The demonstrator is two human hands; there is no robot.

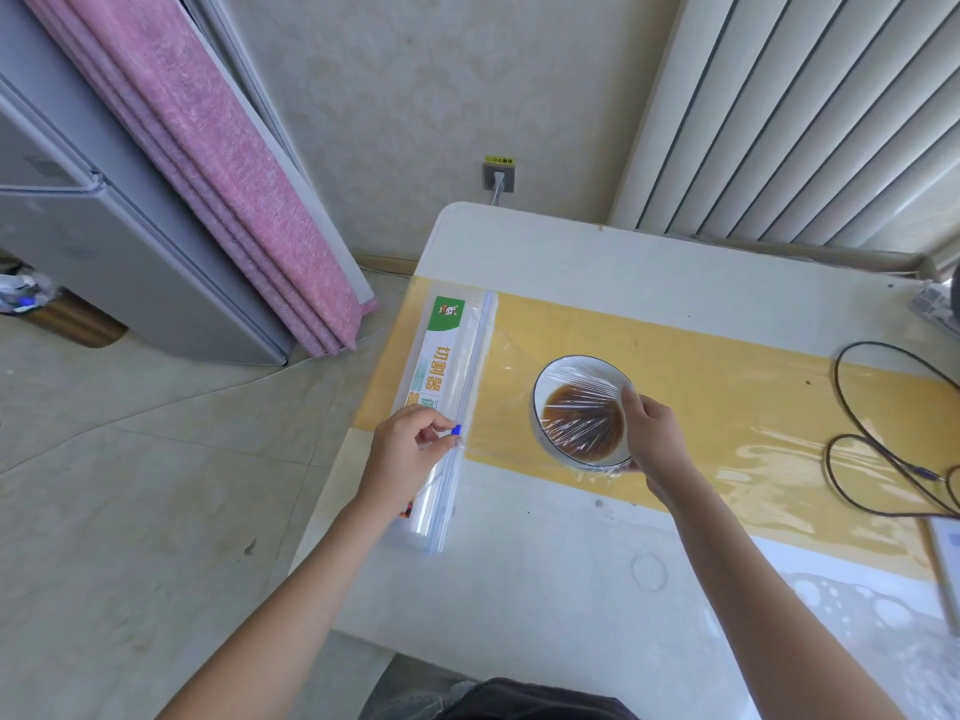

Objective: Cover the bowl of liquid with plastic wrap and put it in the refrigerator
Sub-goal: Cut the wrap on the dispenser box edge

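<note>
Left hand [405,449] pinching blue slider [456,430] on plastic-wrap cutter box [441,387]; right hand [655,439] gripping wrap-covered bowl [581,410] on table [545,563].

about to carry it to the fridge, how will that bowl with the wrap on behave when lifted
The bowl looks ceramic, so probably rigid, fairly heavy and breakable if dropped. The brown liquid sits well below the rim, yet would likely slosh if tilted. The plastic wrap looks thin and loose at the edge by the right hand, so it may slip and probably won't stop a spill.
</note>
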